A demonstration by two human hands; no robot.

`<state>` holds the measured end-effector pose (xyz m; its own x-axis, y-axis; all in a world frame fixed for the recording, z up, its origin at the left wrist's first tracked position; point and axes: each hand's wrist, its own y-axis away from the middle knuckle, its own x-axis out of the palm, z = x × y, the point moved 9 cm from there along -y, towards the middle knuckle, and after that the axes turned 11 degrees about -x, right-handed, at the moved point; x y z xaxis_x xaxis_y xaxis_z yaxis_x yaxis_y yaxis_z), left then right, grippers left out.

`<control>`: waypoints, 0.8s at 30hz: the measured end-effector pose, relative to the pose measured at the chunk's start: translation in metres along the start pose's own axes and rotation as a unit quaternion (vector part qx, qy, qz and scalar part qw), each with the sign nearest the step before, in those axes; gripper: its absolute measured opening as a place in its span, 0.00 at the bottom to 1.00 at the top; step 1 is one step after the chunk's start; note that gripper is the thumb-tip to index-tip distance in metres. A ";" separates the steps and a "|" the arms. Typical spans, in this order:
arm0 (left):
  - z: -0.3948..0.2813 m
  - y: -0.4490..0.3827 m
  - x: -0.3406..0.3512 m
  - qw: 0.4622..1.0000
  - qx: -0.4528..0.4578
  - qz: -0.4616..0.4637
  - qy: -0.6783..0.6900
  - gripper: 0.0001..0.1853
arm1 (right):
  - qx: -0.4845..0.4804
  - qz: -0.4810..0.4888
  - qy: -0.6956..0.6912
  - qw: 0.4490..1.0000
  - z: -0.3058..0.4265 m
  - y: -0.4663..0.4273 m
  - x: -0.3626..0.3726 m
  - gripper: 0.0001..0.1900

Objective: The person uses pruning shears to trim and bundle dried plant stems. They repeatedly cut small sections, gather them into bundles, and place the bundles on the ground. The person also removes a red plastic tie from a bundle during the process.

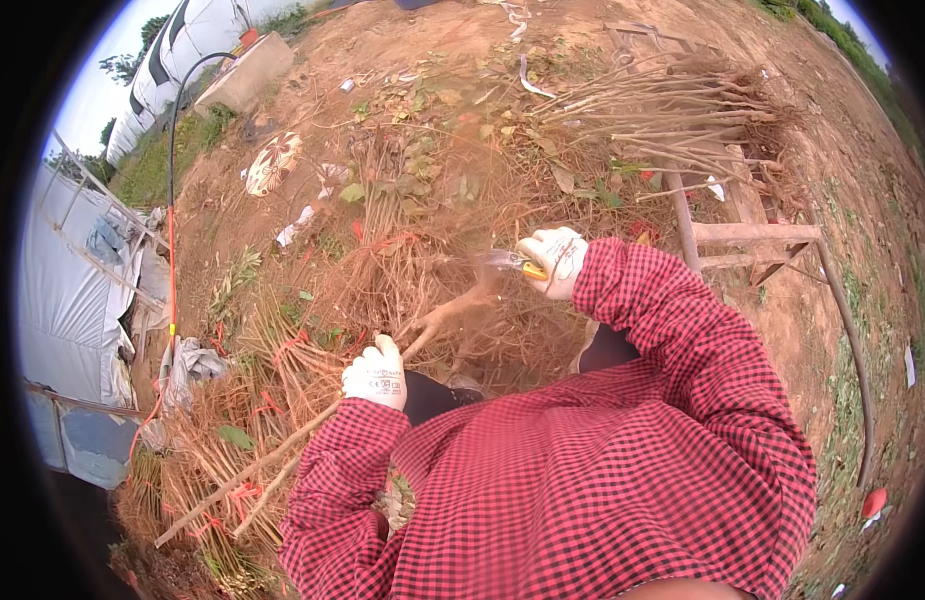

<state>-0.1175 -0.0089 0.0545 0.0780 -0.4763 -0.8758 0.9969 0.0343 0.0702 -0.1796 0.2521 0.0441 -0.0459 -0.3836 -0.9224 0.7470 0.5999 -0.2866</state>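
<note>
My left hand, in a white printed glove, is closed around a long bare woody stem. The stem runs down to the lower left, with a thinner stem beside it, and ends in forked roots in front of my knees. In my right hand, also gloved in white, is a cutting tool with a yellow handle, most likely pruning shears. Its metal blades point left, above the roots, and look blurred; whether they touch a root I cannot tell. Bundles of rooted saplings tied with red strips lie beside and below my left hand.
At the upper right, loose bare-root saplings lie across a wooden frame. Root trimmings and leaves litter the soil ahead. A patterned cushion or pad lies at the upper left, near a black and orange hose and a concrete block.
</note>
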 end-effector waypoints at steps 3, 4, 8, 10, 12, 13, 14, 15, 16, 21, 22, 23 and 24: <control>0.006 -0.021 0.002 0.997 -0.009 0.039 0.063 0.19 | 0.244 0.012 -0.177 0.953 -0.044 0.013 0.018 0.12; 0.014 -0.028 0.010 0.989 -0.027 0.070 0.128 0.21 | 0.280 -0.053 -0.267 0.920 -0.057 0.025 0.027 0.14; -0.018 -0.039 0.016 0.918 -0.059 0.089 0.381 0.23 | 0.208 -0.082 -0.590 0.776 0.002 0.049 0.093 0.20; -0.071 -0.032 0.003 0.894 0.013 0.081 0.441 0.28 | 0.165 -0.050 -0.699 0.694 0.055 0.038 0.102 0.23; -0.116 -0.019 -0.008 0.847 0.137 0.014 0.514 0.34 | 0.139 -0.156 -0.786 0.581 0.062 0.022 0.082 0.19; -0.129 -0.011 -0.028 0.793 0.201 -0.045 0.573 0.38 | 0.159 -0.158 -0.798 0.560 0.050 0.027 0.080 0.19; -0.128 -0.009 -0.014 0.779 0.150 0.071 0.605 0.39 | 0.179 -0.158 -0.809 0.538 0.037 0.035 0.079 0.19; -0.125 -0.005 -0.014 0.754 0.102 0.185 0.622 0.41 | 0.196 -0.164 -0.819 0.514 0.023 0.042 0.077 0.19; -0.121 -0.003 0.021 0.750 0.126 0.216 0.612 0.36 | 0.198 -0.230 -0.816 0.493 0.006 0.045 0.068 0.18; -0.116 -0.015 0.003 0.708 0.053 0.303 0.635 0.09 | 0.145 -0.363 -0.765 0.512 -0.044 0.061 0.006 0.20; -0.116 -0.035 -0.019 0.723 0.074 0.251 0.639 0.10 | 0.166 -0.389 -0.737 0.527 -0.054 0.066 0.009 0.20; -0.121 -0.060 -0.045 0.736 0.096 0.199 0.640 0.11 | 0.190 -0.415 -0.707 0.541 -0.061 0.071 0.011 0.20; -0.136 -0.083 -0.083 0.755 0.128 0.149 0.626 0.11 | 0.248 -0.431 -0.669 0.553 -0.072 0.081 0.026 0.20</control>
<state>-0.2059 0.1470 0.0565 0.4008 0.7275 -0.5569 0.9136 -0.2719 0.3024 -0.1685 0.3413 -0.0215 -0.2426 -0.7519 0.6130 0.9350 -0.3497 -0.0589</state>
